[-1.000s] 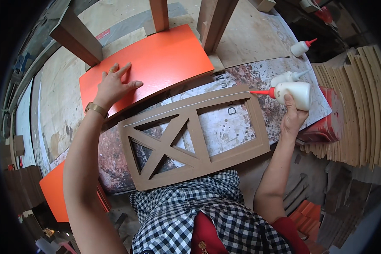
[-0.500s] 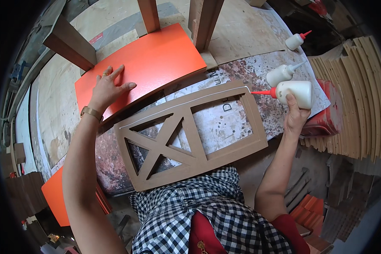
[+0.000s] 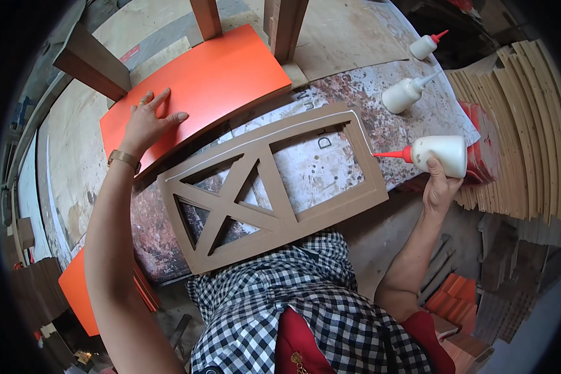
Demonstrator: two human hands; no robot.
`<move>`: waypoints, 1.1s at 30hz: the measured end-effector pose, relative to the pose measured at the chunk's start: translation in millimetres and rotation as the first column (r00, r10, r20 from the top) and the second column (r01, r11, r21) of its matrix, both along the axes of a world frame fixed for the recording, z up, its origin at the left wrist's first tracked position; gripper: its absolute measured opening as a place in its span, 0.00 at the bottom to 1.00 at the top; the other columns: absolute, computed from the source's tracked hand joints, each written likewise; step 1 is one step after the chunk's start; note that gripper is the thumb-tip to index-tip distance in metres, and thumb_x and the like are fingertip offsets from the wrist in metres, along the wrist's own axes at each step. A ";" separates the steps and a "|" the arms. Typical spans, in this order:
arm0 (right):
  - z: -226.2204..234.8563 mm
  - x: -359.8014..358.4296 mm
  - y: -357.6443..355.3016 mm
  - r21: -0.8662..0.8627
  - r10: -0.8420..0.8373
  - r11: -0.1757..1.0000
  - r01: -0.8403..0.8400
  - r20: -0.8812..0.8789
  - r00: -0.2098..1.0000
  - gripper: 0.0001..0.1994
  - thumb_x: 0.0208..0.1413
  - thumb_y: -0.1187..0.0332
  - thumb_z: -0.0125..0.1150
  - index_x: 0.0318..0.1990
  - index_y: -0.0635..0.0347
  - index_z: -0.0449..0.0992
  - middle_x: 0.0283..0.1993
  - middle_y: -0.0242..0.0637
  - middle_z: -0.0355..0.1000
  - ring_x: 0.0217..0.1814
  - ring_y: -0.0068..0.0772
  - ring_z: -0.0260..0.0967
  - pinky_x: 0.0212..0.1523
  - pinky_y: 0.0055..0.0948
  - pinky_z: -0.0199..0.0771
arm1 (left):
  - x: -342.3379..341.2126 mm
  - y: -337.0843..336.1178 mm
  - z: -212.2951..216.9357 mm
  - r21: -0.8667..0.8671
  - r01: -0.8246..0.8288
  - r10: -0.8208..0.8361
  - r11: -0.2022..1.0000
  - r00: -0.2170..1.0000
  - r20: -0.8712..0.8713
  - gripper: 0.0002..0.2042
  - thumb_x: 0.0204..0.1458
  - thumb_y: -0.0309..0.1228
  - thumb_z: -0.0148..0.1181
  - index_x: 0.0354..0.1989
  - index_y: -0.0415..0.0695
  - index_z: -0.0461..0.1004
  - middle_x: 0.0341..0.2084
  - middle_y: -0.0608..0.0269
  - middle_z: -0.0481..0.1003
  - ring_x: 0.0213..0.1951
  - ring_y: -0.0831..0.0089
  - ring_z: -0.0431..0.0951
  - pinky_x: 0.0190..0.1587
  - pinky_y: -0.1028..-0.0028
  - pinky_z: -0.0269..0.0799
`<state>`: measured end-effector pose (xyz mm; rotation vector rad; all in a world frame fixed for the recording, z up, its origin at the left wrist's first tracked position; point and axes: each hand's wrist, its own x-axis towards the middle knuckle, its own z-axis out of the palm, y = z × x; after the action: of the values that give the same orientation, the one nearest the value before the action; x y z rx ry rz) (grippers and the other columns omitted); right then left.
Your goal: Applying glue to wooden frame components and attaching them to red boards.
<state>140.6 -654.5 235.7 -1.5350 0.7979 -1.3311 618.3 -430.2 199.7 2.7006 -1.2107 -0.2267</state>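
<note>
My right hand (image 3: pixel 441 186) is wrapped round a white glue bottle (image 3: pixel 441 154) tipped on its side. Its red nozzle touches the right edge strip of a brown wooden frame (image 3: pixel 282 206), which has an X brace in its left part and an opening in its right part. A thin white glue line (image 3: pixel 255 139) follows the frame's far rail, rounds the far right corner and ends at the nozzle. My left hand (image 3: pixel 148 124) rests on a glossy orange panel (image 3: pixel 212 81), fingers spread, gripping nothing. The frame's near edge lies against my checked apron (image 3: pixel 274 293).
Two more glue bottles stand at the right, one with a white nozzle (image 3: pixel 402 95) and one with a red nozzle (image 3: pixel 422 47). Wooden uprights (image 3: pixel 285 31) rise behind the orange panel. Stacked boards (image 3: pixel 517 131) fill the far right. Another orange panel (image 3: pixel 80 290) leans at lower left.
My right hand has drawn the bottle nearer along the frame's right edge, and the glue line now turns the corner. My left hand stays on the panel. The whole view has shifted slightly.
</note>
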 end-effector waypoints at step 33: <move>-24.7 51.7 109.1 0.190 0.500 0.841 -0.506 0.083 0.862 0.31 0.31 0.79 0.70 0.50 0.66 0.68 0.41 0.41 0.73 0.39 0.34 0.72 0.44 0.28 0.72 | 16.0 -8.0 -11.6 0.038 0.063 -0.065 0.997 0.997 0.035 0.39 0.38 0.65 0.53 0.58 0.54 0.63 0.53 0.55 0.66 0.61 0.56 0.56 0.59 0.55 0.52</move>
<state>192.4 -545.4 211.1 -1.4247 0.4455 -0.8485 634.3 -438.2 188.1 2.7108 -1.3174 -0.2111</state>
